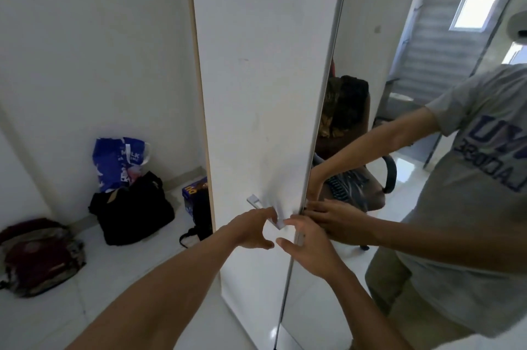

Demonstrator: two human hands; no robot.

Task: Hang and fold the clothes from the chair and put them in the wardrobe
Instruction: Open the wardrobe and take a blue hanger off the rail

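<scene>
- The wardrobe (256, 93) stands straight ahead with both doors closed, so its inside is hidden; the near door is plain white and the mirrored door (362, 36) meets it on the right.
- A small white handle (256, 202) sits low on the white door, close to the seam between the doors.
- The left hand (251, 231) reaches to the handle with fingers stretched, the fingertips on its lower end and the thumb held apart beneath; it is not closed round it.
- The right hand (306, 245) is just beside it at the mirrored door's metal edge, fingers spread and relaxed, gripping nothing.
- The clothes (343, 105) show only as a reflection: dark and patterned garments draped over the back of the chair (390, 175), with a striped piece on its seat.
- The mirror also shows the person in a grey printed T-shirt, a doorway and a bright window.
- Left of the wardrobe is a corner of white tiled floor (94, 287) bounded by white walls.
- A blue shopping bag (119, 161) leans in the corner, its contents unclear.
- A black bag (134, 212) sits touching it in front, something tan at its top.
- A dark red backpack (37, 257) lies well apart, at the far left.
- A blue box (191, 192) rests against the wardrobe's side.
</scene>
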